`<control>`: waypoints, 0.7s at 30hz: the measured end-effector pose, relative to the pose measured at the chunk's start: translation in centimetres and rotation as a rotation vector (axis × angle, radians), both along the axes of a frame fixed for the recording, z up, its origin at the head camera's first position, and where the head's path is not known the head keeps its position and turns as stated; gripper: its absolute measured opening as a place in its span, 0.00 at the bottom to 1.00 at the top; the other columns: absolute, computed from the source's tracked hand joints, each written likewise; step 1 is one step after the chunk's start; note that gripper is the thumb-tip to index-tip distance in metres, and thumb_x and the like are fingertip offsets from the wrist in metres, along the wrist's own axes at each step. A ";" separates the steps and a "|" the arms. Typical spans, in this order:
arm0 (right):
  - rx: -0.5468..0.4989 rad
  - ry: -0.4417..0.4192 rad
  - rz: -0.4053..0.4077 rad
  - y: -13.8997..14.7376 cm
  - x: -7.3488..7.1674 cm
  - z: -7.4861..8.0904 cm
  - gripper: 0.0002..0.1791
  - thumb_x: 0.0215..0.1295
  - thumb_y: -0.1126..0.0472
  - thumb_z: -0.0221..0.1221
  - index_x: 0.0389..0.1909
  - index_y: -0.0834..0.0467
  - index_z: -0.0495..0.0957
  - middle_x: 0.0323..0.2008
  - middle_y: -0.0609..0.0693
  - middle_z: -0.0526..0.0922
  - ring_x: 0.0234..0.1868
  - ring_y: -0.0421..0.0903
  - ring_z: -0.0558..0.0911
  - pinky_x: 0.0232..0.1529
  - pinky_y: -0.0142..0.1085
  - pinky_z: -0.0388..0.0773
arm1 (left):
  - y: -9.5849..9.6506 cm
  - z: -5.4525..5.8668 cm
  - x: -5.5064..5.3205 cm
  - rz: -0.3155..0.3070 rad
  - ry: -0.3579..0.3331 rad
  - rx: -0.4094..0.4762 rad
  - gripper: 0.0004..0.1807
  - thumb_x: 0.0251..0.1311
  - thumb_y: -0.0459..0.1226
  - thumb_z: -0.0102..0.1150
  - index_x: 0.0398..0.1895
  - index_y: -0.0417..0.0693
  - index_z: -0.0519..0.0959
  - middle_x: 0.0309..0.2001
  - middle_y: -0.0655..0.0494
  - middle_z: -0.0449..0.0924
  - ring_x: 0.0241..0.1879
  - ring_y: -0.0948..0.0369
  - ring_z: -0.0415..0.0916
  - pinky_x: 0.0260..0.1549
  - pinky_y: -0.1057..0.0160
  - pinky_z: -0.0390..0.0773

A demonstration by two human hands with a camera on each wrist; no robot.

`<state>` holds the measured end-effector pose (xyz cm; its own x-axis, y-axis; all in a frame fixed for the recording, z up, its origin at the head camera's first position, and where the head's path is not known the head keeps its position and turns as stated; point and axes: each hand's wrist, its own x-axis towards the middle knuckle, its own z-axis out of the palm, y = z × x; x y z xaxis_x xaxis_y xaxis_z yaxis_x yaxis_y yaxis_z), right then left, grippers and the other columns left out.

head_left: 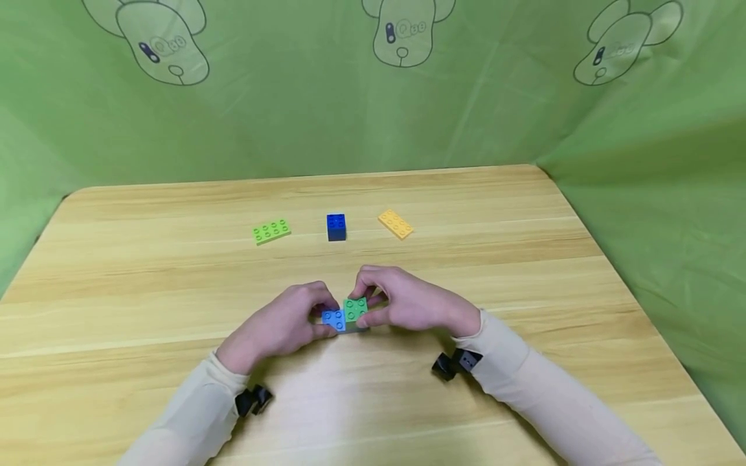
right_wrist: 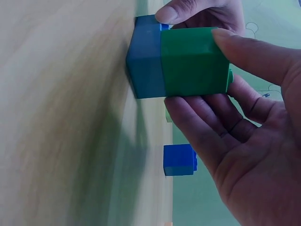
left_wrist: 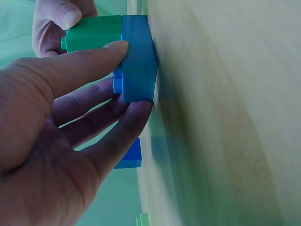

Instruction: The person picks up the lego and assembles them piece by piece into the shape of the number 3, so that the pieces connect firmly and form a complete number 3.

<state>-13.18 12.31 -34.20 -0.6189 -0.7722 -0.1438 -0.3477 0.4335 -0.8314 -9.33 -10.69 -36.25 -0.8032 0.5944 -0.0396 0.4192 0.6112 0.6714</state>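
Green, glossy plastic makes up the tall, studded square brick [head_left: 355,305] that we grip in our right hand [head_left: 410,300], standing on the right half of the light-blue, rectangular plastic brick [head_left: 333,319] that our left hand [head_left: 283,321] pinches, on or just above the pale wood-grain table [head_left: 175,285]. Both look light, stiff and slightly slick to us, best held by flat opposite walls, clear of the studs.

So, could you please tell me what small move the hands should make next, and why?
Probably the right hand should let go of the green block: it appears seated, with no clear gap, on one end of the light blue block, which the left hand holds.
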 end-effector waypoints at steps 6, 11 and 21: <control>0.002 0.013 -0.012 0.2 0.1 -0.2 0.13 0.59 0.62 0.70 0.41 0.56 0.77 0.45 0.45 0.78 0.46 0.41 0.80 0.50 0.36 0.79 | 0.2 0.1 -0.1 -0.006 -0.001 -0.024 0.13 0.56 0.34 0.71 0.42 0.38 0.82 0.38 0.57 0.78 0.36 0.61 0.75 0.39 0.64 0.78; 0.000 0.004 -0.019 0.2 0.2 -0.2 0.14 0.59 0.62 0.70 0.42 0.56 0.77 0.44 0.46 0.78 0.46 0.41 0.80 0.50 0.37 0.79 | 0.2 0.2 0.0 -0.004 0.002 -0.027 0.13 0.56 0.34 0.71 0.43 0.38 0.82 0.38 0.57 0.78 0.36 0.61 0.75 0.39 0.64 0.78; -0.006 0.019 -0.024 0.1 0.3 -0.4 0.15 0.58 0.63 0.71 0.42 0.57 0.76 0.41 0.46 0.78 0.43 0.43 0.79 0.48 0.39 0.80 | -1.3 1.4 -0.8 0.031 0.014 0.030 0.18 0.61 0.38 0.67 0.51 0.38 0.79 0.45 0.52 0.79 0.46 0.56 0.77 0.49 0.55 0.78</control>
<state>-12.87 12.37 -34.61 -0.6398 -0.7580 -0.1267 -0.3534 0.4366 -0.8273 -10.17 -12.04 -34.82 -0.8215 0.5701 -0.0106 0.4102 0.6038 0.6835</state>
